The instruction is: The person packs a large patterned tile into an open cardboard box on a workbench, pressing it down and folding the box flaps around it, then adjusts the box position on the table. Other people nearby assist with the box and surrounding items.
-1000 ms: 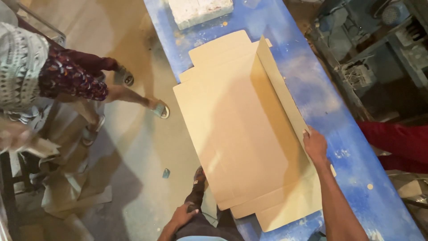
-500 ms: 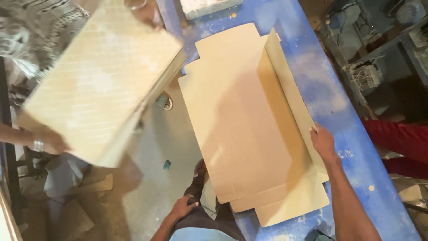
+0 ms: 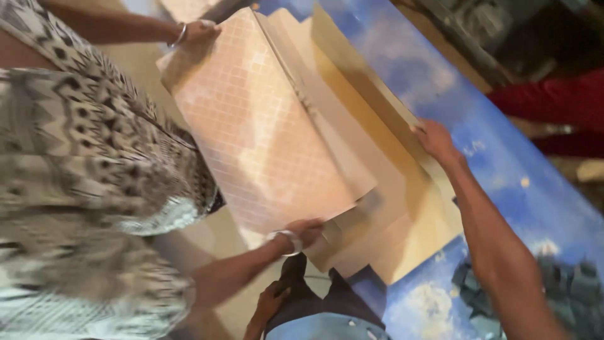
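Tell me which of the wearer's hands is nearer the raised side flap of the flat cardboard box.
Right. The right hand rests on the raised flap at its upper edge. The left hand hangs low by the wearer's leg, below the table edge, well away from the flap.

A blue table (image 3: 503, 182) with pale, worn blotches runs diagonally through the view. Over its left edge a co-worker in a black-and-white patterned garment (image 3: 75, 164) carries a stack of beige tiles (image 3: 264, 138) with a fine grid pattern, tilted above the table. One of the co-worker's hands (image 3: 201, 30), bangle (image 3: 178, 36) at the wrist, grips the stack's far end; the other (image 3: 306, 232) holds its near corner. Beyond the table's right edge lies red cloth (image 3: 553, 107), with dark machinery (image 3: 497, 25) at the far end. Pale floor (image 3: 214, 242) shows left of the table.
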